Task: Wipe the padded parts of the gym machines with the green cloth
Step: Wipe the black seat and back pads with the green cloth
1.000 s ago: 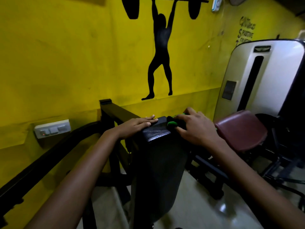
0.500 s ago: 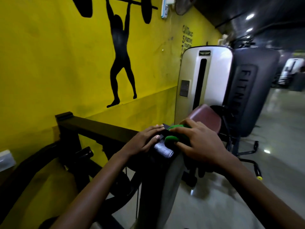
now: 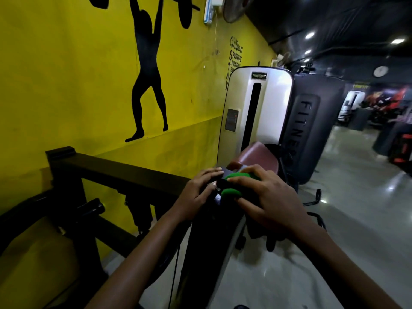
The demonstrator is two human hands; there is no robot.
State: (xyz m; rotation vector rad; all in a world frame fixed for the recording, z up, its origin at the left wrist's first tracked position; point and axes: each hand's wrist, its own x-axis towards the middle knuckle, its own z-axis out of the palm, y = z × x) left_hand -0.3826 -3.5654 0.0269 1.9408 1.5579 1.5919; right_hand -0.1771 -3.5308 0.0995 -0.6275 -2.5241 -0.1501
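Observation:
A tall black padded backrest (image 3: 207, 239) stands in front of me, seen from its top edge down. My right hand (image 3: 267, 197) grips the bunched green cloth (image 3: 231, 190) and presses it on the top of the pad. My left hand (image 3: 198, 192) rests beside it on the pad's top left corner, fingers laid over the edge and touching the cloth. A maroon padded seat (image 3: 256, 155) sits just beyond the hands.
A black steel frame (image 3: 116, 172) runs along the yellow wall (image 3: 66, 74) on the left. A white and black weight-stack housing (image 3: 267, 112) stands behind the maroon seat. Shiny grey floor (image 3: 356, 208) stretches to the right toward further machines.
My view has swung to the right, showing more of the gym hall. Both hands stay on the pad's top, the right hand with the cloth now closer to the left hand.

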